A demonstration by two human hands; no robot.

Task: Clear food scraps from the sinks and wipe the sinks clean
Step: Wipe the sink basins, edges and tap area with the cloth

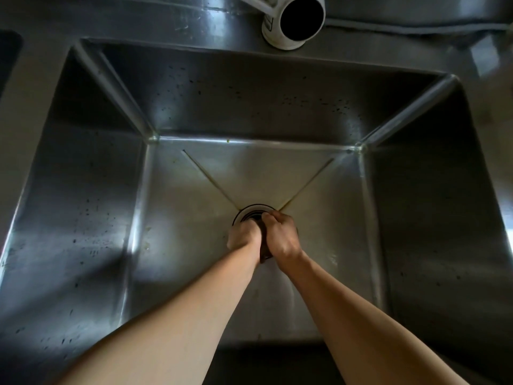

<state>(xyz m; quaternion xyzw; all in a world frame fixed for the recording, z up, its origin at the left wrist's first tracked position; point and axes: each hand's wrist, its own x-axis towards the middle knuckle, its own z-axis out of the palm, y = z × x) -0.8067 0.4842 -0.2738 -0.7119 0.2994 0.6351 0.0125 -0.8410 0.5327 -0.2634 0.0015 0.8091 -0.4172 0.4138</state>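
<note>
Sink (83, 218), steel, fills the frame; drain (254, 213) at lower centre, with left hand (244, 237) and right hand (281, 236) side by side, both curled around a dark object there, identity unclear. Risk: scraps drop down the drain if grip slips; dark specks on the walls remain unwiped.

Dim overall; glare streaks on sink (83, 218) corner seams and lower left wall. Strong wide-angle bowing at edges; upper right blurred.

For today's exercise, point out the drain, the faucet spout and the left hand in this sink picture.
drain (251, 212): head view, on its metal rim.
faucet spout (302, 18): head view, on its dark opening.
left hand (244, 237): head view, on the hand's back.
</note>
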